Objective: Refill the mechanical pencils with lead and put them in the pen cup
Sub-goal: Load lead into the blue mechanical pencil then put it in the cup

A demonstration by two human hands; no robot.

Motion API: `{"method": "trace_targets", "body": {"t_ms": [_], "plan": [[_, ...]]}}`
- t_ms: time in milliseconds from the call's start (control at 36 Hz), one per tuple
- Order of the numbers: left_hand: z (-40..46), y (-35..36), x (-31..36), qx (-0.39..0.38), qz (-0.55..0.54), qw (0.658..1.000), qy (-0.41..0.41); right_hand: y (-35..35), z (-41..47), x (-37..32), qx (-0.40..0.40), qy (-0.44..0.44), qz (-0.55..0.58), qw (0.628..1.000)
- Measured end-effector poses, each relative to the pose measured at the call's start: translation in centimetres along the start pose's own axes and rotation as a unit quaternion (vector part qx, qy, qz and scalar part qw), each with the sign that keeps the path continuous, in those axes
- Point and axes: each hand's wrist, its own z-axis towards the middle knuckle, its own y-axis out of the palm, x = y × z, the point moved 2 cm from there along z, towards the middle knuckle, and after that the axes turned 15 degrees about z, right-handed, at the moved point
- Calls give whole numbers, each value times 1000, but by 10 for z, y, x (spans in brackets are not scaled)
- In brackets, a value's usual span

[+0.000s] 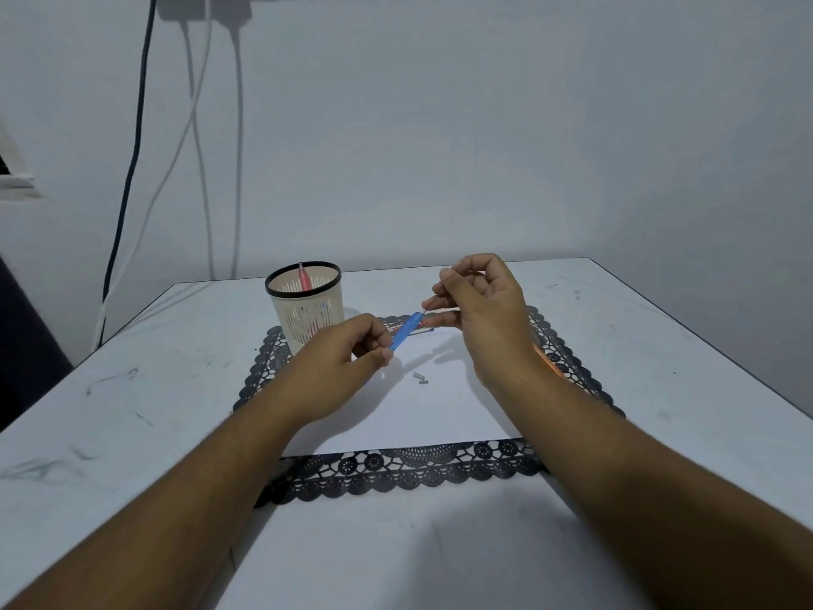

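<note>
Blue mechanical pencil slanting up-right, left hand gripping lower end, right hand pinching at top

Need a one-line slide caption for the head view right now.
Left hand holds the blue pencil while right hand pinches at its open end; a red pencil stands in the pen cup.

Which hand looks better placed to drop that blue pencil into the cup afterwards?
Probably the left. The left hand already grips the blue pencil and sits right beside the pen cup. The right hand pinches at the pencil's far end, farther from the cup.
</note>
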Motion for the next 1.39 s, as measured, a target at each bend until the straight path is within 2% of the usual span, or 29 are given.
{"method": "trace_targets", "body": {"t_ms": [306, 806, 1056, 1389], "plan": [[-1, 0, 2, 1, 4, 1000, 4, -1, 0, -7, 19, -25, -1, 1000], [-1, 1, 5, 0, -39, 999, -4, 1, -6, 0, 8, -5, -33, 999], [1, 2, 3, 1, -48, 999, -3, -1, -8, -1, -10, -23, -70, 997], [2, 4, 1, 7, -77, 997, -7, -1, -8, 3, -33, -7, -87, 996]]}}
